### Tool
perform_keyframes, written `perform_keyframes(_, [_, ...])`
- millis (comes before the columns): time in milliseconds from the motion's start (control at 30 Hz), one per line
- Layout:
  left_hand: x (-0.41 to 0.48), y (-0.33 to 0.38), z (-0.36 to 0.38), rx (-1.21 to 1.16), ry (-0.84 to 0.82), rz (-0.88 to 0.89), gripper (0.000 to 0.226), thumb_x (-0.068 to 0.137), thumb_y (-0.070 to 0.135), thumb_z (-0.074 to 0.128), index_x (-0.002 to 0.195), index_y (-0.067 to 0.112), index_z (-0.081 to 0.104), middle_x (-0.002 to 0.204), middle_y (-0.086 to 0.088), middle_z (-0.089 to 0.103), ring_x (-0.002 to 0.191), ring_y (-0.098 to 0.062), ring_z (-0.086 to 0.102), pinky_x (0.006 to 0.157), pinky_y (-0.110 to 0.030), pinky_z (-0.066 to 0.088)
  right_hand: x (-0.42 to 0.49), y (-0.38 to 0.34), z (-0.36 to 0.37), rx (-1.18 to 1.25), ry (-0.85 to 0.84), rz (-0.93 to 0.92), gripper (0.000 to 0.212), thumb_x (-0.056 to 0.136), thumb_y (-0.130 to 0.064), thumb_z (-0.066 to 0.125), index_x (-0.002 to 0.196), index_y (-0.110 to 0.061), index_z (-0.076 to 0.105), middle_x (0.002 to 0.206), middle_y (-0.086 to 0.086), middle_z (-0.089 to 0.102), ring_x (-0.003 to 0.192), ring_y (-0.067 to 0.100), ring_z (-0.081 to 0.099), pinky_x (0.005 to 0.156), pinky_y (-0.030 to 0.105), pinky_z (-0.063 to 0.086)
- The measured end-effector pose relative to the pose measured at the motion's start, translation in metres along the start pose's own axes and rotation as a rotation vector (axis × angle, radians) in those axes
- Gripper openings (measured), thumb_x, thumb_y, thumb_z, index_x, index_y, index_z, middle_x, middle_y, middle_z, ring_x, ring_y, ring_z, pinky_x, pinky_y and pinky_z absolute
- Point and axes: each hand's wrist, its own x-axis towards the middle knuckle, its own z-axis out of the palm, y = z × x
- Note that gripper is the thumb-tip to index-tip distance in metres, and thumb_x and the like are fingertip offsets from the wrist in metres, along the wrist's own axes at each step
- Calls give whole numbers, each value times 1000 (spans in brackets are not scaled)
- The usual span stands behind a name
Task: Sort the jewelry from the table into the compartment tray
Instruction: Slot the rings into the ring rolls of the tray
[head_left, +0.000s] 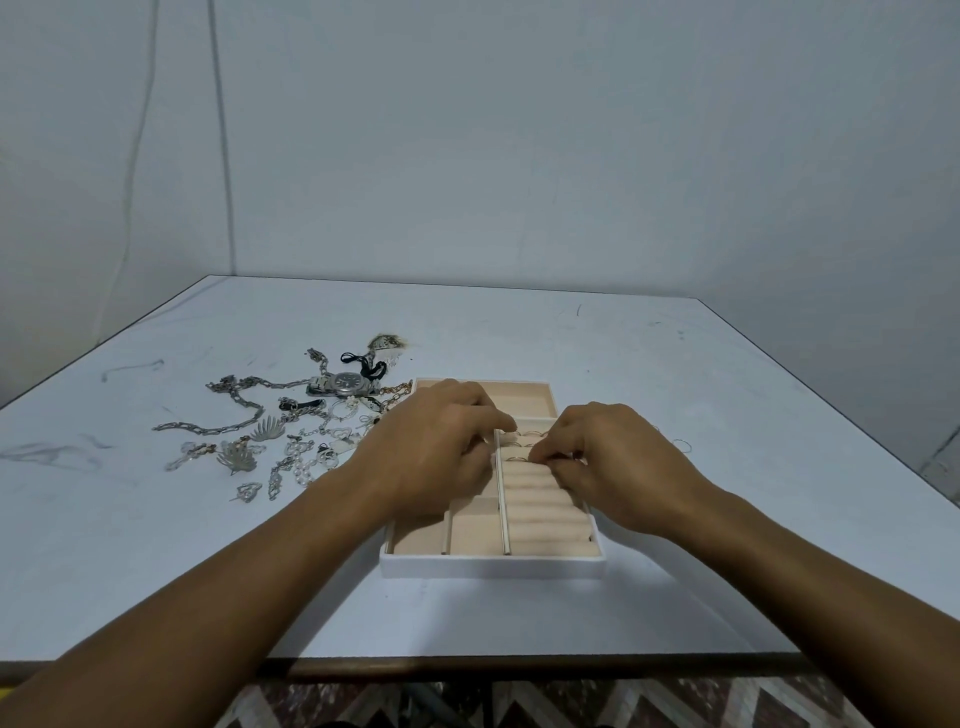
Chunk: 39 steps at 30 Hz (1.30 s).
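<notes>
A white tray (493, 567) lined in beige is set on the table (675, 395). Thin rings (517, 459) are seated in its ribbed right section, where a small ring (551, 457) is pinched by the right hand (618, 462). The left hand (441, 441) is curled over the left compartments; whether anything is held cannot be told. Silver chains (228, 429) and a watch (347, 382) are spread to its left.

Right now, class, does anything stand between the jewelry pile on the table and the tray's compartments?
Yes: the left hand lies over the left side of the compartment tray, directly between its middle compartments and the jewelry pile.
</notes>
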Motion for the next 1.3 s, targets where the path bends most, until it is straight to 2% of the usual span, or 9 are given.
perform_keyframes(267, [2, 1, 0, 18, 1, -3, 41, 80, 22, 44, 113, 20, 69, 99, 3, 66, 96, -18, 57, 78, -30, 45, -10, 1, 3, -140, 24, -93, 29, 95, -24, 51, 112, -35, 71, 106, -9, 64, 94, 17, 54, 73, 30, 42])
perform_keyframes(333, [5, 2, 2, 19, 6, 1, 41, 81, 23, 44, 113, 20, 69, 100, 3, 66, 97, -18, 57, 80, -32, 46, -12, 1, 2, -135, 11, -81, 30, 96, -23, 49, 114, -35, 70, 109, -9, 63, 97, 16, 53, 76, 30, 41])
perform_keyframes(500, [18, 9, 7, 30, -14, 2, 32, 89, 21, 51, 117, 23, 66, 111, 4, 63, 106, -16, 52, 84, -29, 40, -12, 18, -13, 94, 51, 113, 27, 91, -15, 56, 109, -29, 72, 105, -12, 62, 87, 5, 54, 79, 23, 42])
perform_keyframes(633, [39, 18, 12, 22, -82, -27, 30, 91, 22, 51, 117, 23, 66, 118, 4, 61, 113, -16, 47, 84, -27, 36, -19, 44, -29, 187, 91, 285, 22, 89, -14, 60, 93, -31, 73, 96, -15, 62, 84, 2, 60, 67, 14, 38])
perform_keyframes(767, [62, 29, 23, 16, -171, -32, 30, 89, 24, 50, 113, 27, 68, 120, 5, 60, 115, -16, 46, 92, -33, 41, -30, 64, -38, 256, 83, 438, 13, 88, -23, 65, 85, -33, 71, 86, -11, 67, 77, 0, 61, 57, 10, 35])
perform_keyframes(933, [80, 40, 39, 61, -253, -3, 28, 87, 29, 50, 107, 27, 69, 113, 4, 63, 112, -18, 47, 85, -33, 42, -41, 77, -37, 243, 83, 524, 12, 87, -20, 65, 84, -29, 72, 75, -17, 64, 64, 3, 56, 51, 6, 38])
perform_keyframes(1067, [97, 48, 47, 106, -255, -11, 22, 87, 33, 55, 101, 25, 70, 107, 4, 66, 107, -19, 50, 79, -30, 36, -37, 79, -34, 197, 76, 516, 8, 84, -23, 69, 80, -30, 71, 83, -16, 65, 70, 2, 55, 58, 14, 36])
perform_keyframes(1233, [115, 60, 54, 149, -321, -79, 21, 84, 37, 64, 95, 20, 70, 94, 1, 68, 81, -19, 51, 53, -24, 28, -24, 75, -28, 76, 20, 431, 8, 84, -28, 69, 85, -31, 75, 91, -13, 61, 77, 5, 53, 66, 21, 40])
perform_keyframes(1300, [119, 62, 56, 166, -345, -90, 25, 84, 38, 66, 100, 19, 70, 96, -1, 68, 83, -20, 52, 59, -26, 32, -19, 73, -24, 25, -15, 411, 10, 84, -31, 68, 91, -29, 75, 90, -12, 58, 85, 10, 53, 72, 25, 42])
